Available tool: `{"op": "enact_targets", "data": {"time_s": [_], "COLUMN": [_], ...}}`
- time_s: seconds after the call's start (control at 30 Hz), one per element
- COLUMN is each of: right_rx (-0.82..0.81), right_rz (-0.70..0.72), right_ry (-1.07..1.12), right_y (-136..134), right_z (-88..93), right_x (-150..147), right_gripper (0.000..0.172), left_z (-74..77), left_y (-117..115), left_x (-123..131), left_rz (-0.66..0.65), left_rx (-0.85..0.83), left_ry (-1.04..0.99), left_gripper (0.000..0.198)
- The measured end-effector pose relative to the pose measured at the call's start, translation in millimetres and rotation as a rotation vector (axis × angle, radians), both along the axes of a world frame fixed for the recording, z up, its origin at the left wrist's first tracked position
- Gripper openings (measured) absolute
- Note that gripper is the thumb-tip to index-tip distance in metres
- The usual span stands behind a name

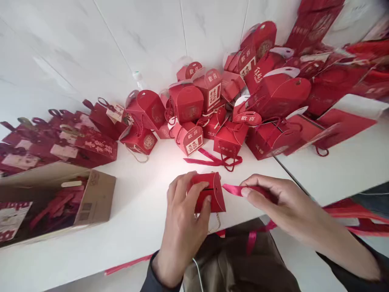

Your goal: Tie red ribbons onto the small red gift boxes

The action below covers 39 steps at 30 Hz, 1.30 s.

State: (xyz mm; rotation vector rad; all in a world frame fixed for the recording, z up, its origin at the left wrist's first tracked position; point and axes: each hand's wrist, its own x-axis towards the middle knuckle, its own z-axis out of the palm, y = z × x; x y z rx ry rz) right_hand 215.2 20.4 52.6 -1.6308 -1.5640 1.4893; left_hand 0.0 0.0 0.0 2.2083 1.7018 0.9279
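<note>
A small red gift box (216, 198) sits at the table's front edge, its rounded flap facing right and a tan cord handle (218, 222) hanging below it. My left hand (188, 202) grips this box from the left, fingers over the top and thumb at the near side. Just to the right, my right hand (267, 192) pinches a bright pink-red ribbon (232, 189) between thumb and fingers. The ribbon's pointed end lies close to the box's flap; its other part trails down past the table edge over my lap.
Behind my hands, a loose red ribbon (209, 161) lies beside many piled red gift boxes (187, 101) against the wall. To the left stand rows of dark red boxes (94, 144) and an open cardboard carton (99, 194) with ribbon scraps. A table seam (287, 168) runs at right.
</note>
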Motion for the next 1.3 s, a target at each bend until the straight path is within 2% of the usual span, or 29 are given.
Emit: {"op": "enact_targets", "data": {"time_s": [0.23,0.47,0.73,0.8,0.87,0.93,0.97,1.03,1.1,1.23,1.3], "right_rx": [0.006,-0.057,-0.001,0.096,0.326,0.533,0.574,0.539,0.501,0.555,0.603], "right_rz": [-0.007,-0.019,0.056,0.057,0.045,0.092,0.142,0.226,0.245,0.24,0.27], "right_ry": [0.078,0.184,0.162,0.1,0.003,-0.051,-0.044,-0.001,0.034,-0.02,-0.075], "right_y": [12.5,21.5,23.9,21.8,19.2,18.0,18.3,20.8,24.8,32.1,33.9], "right_z": [-20.4,-39.0,-39.4,-38.2,-35.5,-30.9,-28.2,-23.2,-20.7,-25.5,-29.9], "right_x": [5.5,-1.2,-9.0,-11.6,-16.8,-24.1,-28.0,-35.2,-40.6,-48.0,-51.5], "right_gripper": [0.027,0.043,0.037,0.031,0.028,0.032,0.029,0.019,0.017,0.015,0.016], "left_z": [-0.3,-4.6,-6.8,-4.3,-0.3,4.2,6.2,8.5,7.1,-6.5,-14.3], "left_y": [2.9,5.6,10.5,9.5,7.4,4.8,3.4,0.5,-2.4,-9.5,-13.4], "left_x": [1.6,1.2,3.3,2.9,2.1,1.2,0.8,-0.2,-1.9,-7.6,-10.3], "left_rz": [-0.022,-0.022,-0.017,0.014,0.042,0.052,0.058,0.088,0.137,0.27,0.304], "left_rx": [0.024,-0.014,-0.01,-0.014,-0.016,-0.002,0.01,0.026,0.025,-0.033,-0.095], "left_ry": [-0.091,-0.115,-0.199,-0.23,-0.272,-0.326,-0.356,-0.406,-0.418,-0.348,-0.41], "left_gripper": [0.022,0.024,0.011,0.009,0.008,0.008,0.008,0.009,0.009,0.036,0.037]}}
